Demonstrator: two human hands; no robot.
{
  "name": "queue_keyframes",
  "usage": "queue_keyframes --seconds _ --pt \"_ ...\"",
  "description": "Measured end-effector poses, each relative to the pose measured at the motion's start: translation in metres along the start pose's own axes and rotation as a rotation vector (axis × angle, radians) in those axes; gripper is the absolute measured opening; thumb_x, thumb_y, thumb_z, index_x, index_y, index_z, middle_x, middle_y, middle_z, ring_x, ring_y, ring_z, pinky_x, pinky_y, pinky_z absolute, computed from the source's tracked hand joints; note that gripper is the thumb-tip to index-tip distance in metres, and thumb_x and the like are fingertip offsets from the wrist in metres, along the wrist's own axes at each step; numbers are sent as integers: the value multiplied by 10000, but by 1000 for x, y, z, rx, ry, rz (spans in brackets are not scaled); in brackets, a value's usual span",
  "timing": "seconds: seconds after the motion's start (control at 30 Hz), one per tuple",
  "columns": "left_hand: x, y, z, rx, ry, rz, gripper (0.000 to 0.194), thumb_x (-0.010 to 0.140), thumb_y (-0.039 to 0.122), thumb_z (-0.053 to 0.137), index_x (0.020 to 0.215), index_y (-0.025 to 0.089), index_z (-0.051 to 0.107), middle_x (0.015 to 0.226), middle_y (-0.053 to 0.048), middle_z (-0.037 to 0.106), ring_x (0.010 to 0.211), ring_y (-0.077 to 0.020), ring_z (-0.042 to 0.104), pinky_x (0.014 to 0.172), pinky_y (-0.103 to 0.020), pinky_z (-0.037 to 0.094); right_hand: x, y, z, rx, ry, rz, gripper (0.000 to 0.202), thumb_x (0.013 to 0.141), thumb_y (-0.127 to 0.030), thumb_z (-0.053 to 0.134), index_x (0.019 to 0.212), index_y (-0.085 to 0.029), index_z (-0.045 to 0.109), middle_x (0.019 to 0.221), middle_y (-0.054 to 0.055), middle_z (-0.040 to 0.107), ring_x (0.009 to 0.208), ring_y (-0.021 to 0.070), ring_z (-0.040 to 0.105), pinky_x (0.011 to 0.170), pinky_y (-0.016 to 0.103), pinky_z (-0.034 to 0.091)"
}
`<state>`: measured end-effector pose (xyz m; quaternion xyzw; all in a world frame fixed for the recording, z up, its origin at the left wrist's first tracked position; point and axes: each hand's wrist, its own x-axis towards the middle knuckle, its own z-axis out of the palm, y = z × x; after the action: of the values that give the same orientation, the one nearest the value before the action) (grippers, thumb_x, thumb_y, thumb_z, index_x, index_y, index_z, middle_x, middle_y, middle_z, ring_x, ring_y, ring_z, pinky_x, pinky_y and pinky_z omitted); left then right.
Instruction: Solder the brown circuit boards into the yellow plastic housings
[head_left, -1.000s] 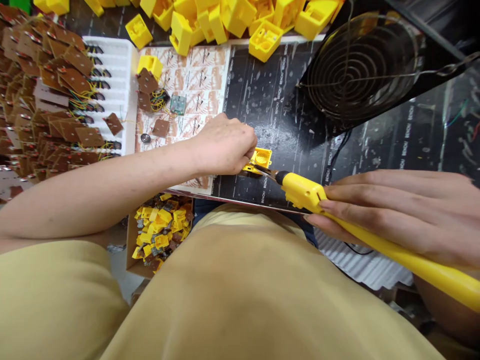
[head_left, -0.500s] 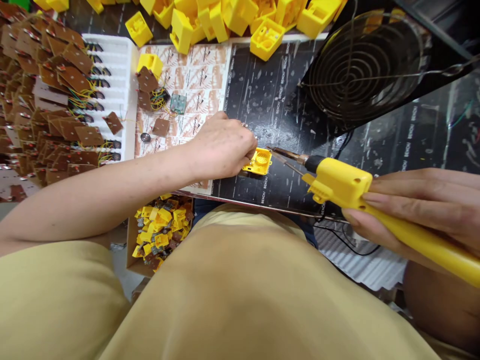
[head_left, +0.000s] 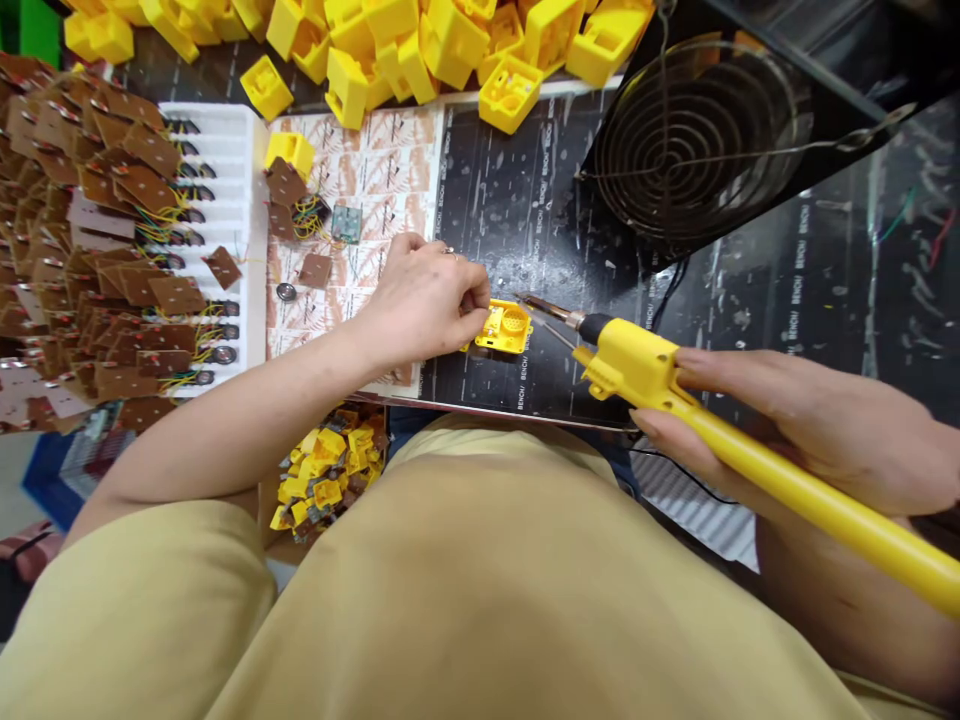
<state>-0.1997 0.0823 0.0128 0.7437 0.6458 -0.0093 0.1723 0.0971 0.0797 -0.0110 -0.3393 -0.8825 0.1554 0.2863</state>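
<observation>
A small open yellow case [head_left: 507, 328] lies on the black bench mat, its round perforated part facing up. Beside its left edge is my left hand [head_left: 431, 300], thumb and fingers pinched together; what they hold, if anything, is too small to make out. My right hand [head_left: 810, 420] grips a yellow soldering iron [head_left: 637, 362] around its body. The iron's dark tip points left, close to the case's upper right corner, with a thin metal tube just below it. Touching between tip and case cannot be made out.
Yellow housings [head_left: 450, 45] are heaped along the back. A round-grilled fan [head_left: 675, 160] stands back right. Brown circuit boards [head_left: 112, 260] with wires cover a white foam tray [head_left: 247, 200] at left. A green board [head_left: 346, 224] lies on patterned paper. Below the bench edge, a box holds yellow parts [head_left: 326, 470].
The view has shifted slightly. My left fingers have drawn back a little from the case, showing more of it. The iron is still in my right hand, whose fingers are more spread.
</observation>
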Motion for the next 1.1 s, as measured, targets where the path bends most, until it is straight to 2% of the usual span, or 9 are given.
queue_keyframes --seconds 0.13,0.27,0.33,0.5,0.6,0.73,0.87,1.0,1.1 --pt "8 7 -9 58 -87 -11 165 791 263 578 818 197 727 807 -23 719 986 -254 657 1048 -488 363 11 -6 0 183 18 -135 108 943 -323 682 1004 -247 634 842 22 734 779 139 723 720 254 626" --pt "17 11 -16 120 -162 12 123 758 246 600 759 192 710 743 -15 686 967 -255 671 1040 -468 382 20 -6 5 185 44 -312 260 800 -152 820 931 -210 602 806 -7 718 753 108 706 719 206 619" --pt "20 12 -18 141 -170 35 109 747 239 607 747 196 707 722 -6 675 965 -251 676 1043 -454 388 25 -6 7 184 59 -372 295 766 -139 846 938 -187 611 814 0 723 742 108 700 726 209 622" --pt "28 19 -22 203 -230 42 89 732 256 642 751 200 709 734 3 671 995 -259 683 1040 -433 408 38 -15 2 83 25 -476 182 841 -189 791 900 -166 620 792 44 735 682 141 705 681 250 629" --pt "31 24 -27 282 -289 39 108 752 274 636 762 194 708 733 -9 668 984 -260 685 1008 -427 440 41 -21 -8 44 -38 -447 147 878 -211 756 917 -200 614 811 24 742 713 148 717 700 265 635" --pt "32 27 -30 357 -342 51 149 792 282 598 781 188 714 762 -23 681 984 -264 690 1000 -431 456 34 -20 -18 67 12 -316 136 893 -230 742 917 -221 608 818 -1 732 698 122 698 715 249 630" --pt "32 26 -30 377 -356 49 186 810 295 572 819 190 726 795 -26 692 977 -260 694 1001 -434 461 27 -16 -18 85 24 -241 154 879 -236 755 912 -227 605 799 3 725 679 127 688 681 251 623" --pt "32 26 -31 393 -374 46 204 799 283 555 842 190 731 808 -29 697 969 -261 696 994 -436 468 30 -13 -16 99 22 -237 116 947 -249 661 850 -230 600 732 -11 708 622 113 676 637 216 602" --pt "33 26 -33 395 -392 38 218 806 288 547 858 188 733 842 -34 709 988 -259 692 987 -418 475 31 -11 -14 105 56 -244 127 933 -251 686 848 -236 594 719 -32 704 623 107 680 626 201 591"
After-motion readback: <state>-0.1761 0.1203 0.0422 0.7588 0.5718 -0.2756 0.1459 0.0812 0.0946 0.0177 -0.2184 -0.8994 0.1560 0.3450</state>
